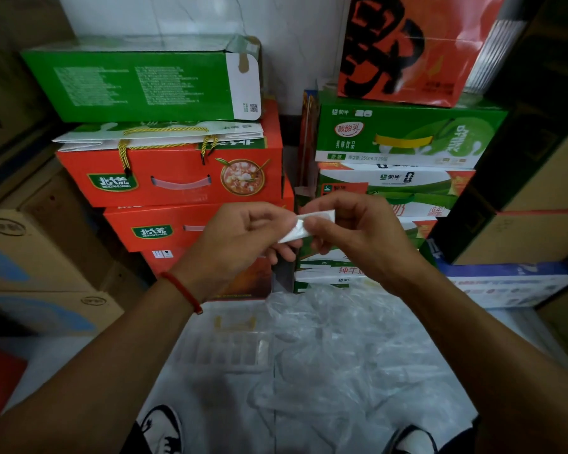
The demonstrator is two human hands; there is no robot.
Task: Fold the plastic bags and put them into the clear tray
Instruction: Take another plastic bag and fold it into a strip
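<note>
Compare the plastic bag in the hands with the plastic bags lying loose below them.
The folded bag is a small, tight, flat strip; the loose bags are spread wide and crumpled. The folded bag is held up, pinched between the left hand and right hand; the loose bags lie untouched beside the clear tray. Both are thin, pale, see-through plastic.

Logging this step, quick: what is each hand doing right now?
Left hand: pinches the folded plastic bag.
Right hand: pinches the same bag's other end.
</note>
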